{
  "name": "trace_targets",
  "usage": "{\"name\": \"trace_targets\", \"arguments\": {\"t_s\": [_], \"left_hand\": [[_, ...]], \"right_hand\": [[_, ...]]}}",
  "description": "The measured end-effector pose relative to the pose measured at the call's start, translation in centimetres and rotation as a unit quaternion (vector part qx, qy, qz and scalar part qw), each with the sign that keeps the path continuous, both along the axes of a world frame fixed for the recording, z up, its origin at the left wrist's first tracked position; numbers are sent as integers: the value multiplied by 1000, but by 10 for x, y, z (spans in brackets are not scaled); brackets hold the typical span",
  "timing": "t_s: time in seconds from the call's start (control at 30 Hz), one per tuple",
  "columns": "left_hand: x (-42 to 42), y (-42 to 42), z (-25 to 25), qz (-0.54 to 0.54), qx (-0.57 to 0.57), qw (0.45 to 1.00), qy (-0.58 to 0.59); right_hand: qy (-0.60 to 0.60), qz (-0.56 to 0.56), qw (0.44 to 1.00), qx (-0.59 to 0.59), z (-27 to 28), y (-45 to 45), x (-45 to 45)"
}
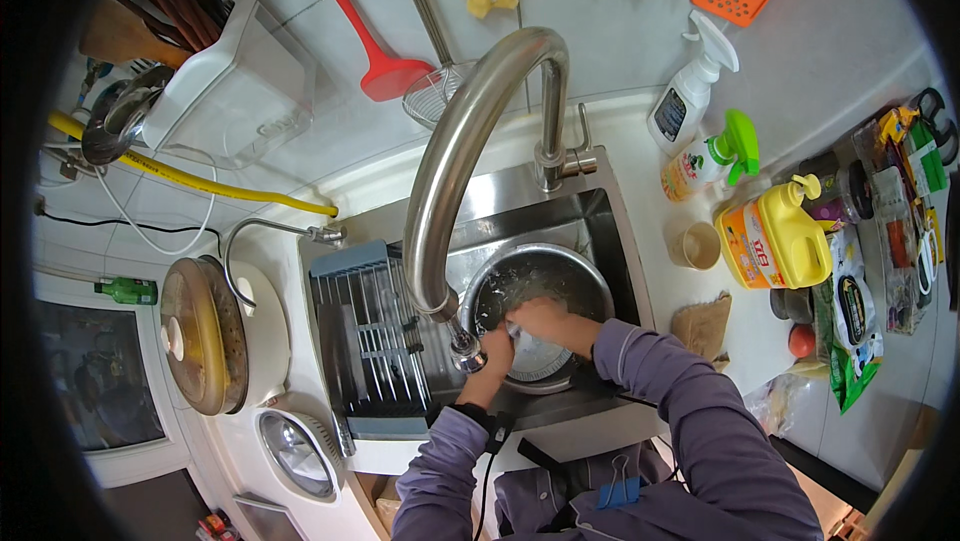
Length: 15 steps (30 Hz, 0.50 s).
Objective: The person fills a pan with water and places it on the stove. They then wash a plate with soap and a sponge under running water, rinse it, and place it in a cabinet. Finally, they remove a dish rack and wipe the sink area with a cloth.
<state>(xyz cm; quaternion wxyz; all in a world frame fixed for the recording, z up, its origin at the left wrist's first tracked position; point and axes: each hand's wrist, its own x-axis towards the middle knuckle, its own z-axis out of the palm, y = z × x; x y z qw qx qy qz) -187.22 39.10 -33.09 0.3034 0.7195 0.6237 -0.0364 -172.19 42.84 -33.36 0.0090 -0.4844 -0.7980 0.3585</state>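
Observation:
Both hands are together inside a round metal basin (604, 293) of water, which stands in the stainless steel sink (600, 214). At the basin's left side, my left hand (498, 349) grips the edge of a pale dish with a ribbed rim (538, 364). My right hand (544, 318) reaches in over the dish, with curled fingers meeting the left ones. A small whitish patch shows between the fingers; I cannot tell what it is. Splashing water and the hands themselves hide the fingertips.
The tall steel faucet (480, 143) arches over the sink, its spout close to my left wrist. A grey drying rack (367, 259) spans the sink's left part. On the right counter stand a paper cup (696, 247), a yellow pump bottle (780, 233), spray bottles (686, 94) and a brown cloth (701, 323).

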Motion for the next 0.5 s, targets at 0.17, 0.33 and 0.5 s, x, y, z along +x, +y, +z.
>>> {"name": "trace_targets", "arguments": {"t_s": [0.17, 0.33, 0.5], "left_hand": [[-4, 2, 1, 13, 55, 998, -42], [-41, -38, -76, 251, 67, 955, -143], [5, -43, -55, 470, -147, 690, -530]], "right_hand": [[-12, 48, 999, 10, 10, 12, 8], [115, -272, 951, -93, -31, -22, 32], [286, -563, 736, -243, -71, -71, 14]]}}
